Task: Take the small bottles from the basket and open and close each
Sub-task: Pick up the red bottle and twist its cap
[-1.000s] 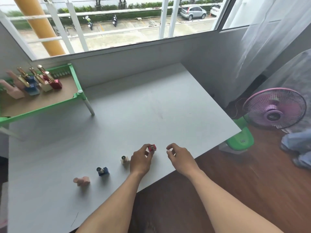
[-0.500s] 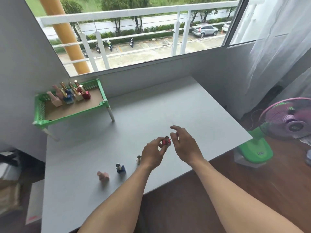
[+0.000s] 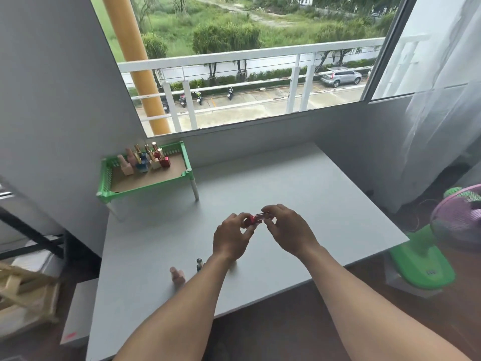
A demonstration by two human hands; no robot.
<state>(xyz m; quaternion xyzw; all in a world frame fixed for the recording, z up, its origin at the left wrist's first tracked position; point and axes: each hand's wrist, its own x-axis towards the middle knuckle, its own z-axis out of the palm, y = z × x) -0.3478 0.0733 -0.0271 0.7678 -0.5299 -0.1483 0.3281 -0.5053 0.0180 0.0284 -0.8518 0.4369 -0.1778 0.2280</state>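
Red glass is seen at the centre of the frame, where a small red bottle (image 3: 252,220) is held tilted on its side above the grey table (image 3: 286,183). Its body is gripped by the curled fingers and thumb of the left hand (image 3: 231,238). Its cap (image 3: 266,217) is pinched by the fingertips of the right hand (image 3: 289,230), so both hands are closed on the one bottle. Whether the cap is tight or loosened cannot be told.

Below and left of the hands, a pink bottle (image 3: 177,275) is stood upright on the table near its front edge. A dark bottle (image 3: 199,264) is placed just beside it and is partly hidden by the left forearm.

Further off, at the left of the frame, a green basket (image 3: 186,158) is raised on white legs against the wall. A cluster of gold-capped bottles (image 3: 145,160) is kept at its back left.

At the right edge a pink fan (image 3: 458,220) on a green base is seen on the floor, with a sheer curtain (image 3: 442,100) above it. Through the window, a yellow pillar (image 3: 135,61) and a silver car (image 3: 341,77) are visible.
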